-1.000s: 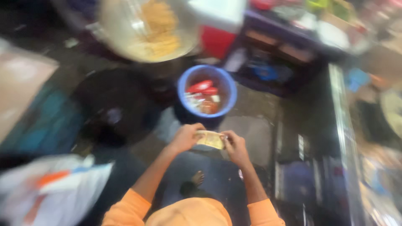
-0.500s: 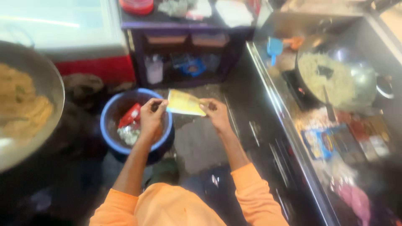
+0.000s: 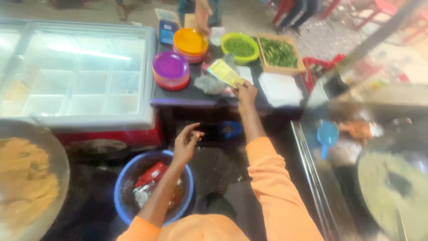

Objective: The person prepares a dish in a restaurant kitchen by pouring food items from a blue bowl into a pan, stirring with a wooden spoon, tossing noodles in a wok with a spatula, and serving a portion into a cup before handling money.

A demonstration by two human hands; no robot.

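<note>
My right hand is stretched forward over the dark table and pinches a small yellow packet by its lower corner. My left hand hangs lower, empty, with the fingers loosely apart, above the blue bucket. That bucket stands on the floor and holds red and silver wrappers. Both arms wear orange sleeves.
On the table are stacked purple plates, stacked orange plates, a green bowl of greens, a tray of greens and white paper. A glass-topped chest freezer stands left. Pans of food sit at far left and right.
The view has swung upward from the floor to the table. My left hand has let go of the yellow packet and dropped; my right hand has carried the packet forward over the table.
</note>
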